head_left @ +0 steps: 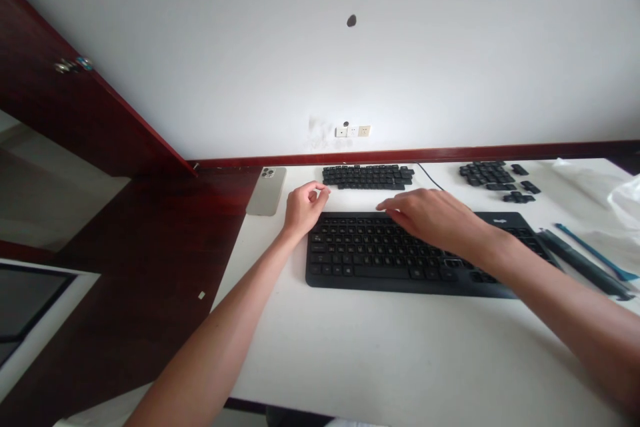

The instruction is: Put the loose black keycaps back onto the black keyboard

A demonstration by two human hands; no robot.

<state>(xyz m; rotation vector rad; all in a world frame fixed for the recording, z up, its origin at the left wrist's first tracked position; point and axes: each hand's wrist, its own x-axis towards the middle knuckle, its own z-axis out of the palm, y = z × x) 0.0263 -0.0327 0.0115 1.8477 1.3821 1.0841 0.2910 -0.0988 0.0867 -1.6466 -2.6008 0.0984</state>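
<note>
The keyboard (380, 253) lies under the right hand (427, 213) and on the near right side of the left hand (303, 209), its long side facing the person. The right hand is palm down over the far edge, fingers fairly straight and pointing left, thumb tucked near them; its wrist and forearm cover part of the keys. Whether it touches the keyboard or has hold of anything, I cannot tell. The left hand is just off the keyboard's far left corner, finger and thumb curled into a ring with tips close together; I cannot tell whether something small is between them.

Just beyond both hands, and right beside the left fingertips, loose black keycaps (369, 177) sit in rows. A thin cable (429, 175) runs behind the right hand. Farther off to that hand's right are a cluster of keys (486, 173) and a few smaller pieces (519, 197). A blue stick (590, 248) and a dark strip (583, 263) lie right of the right hand, nearer the person, with clear plastic (627, 203) beyond them.

A phone (267, 192) lies left of the left hand, cameras up. All rest on the white table (350, 340). Past the hands, sockets (353, 131) are set in the wall (240, 67); a door (75, 80) stands far left.
</note>
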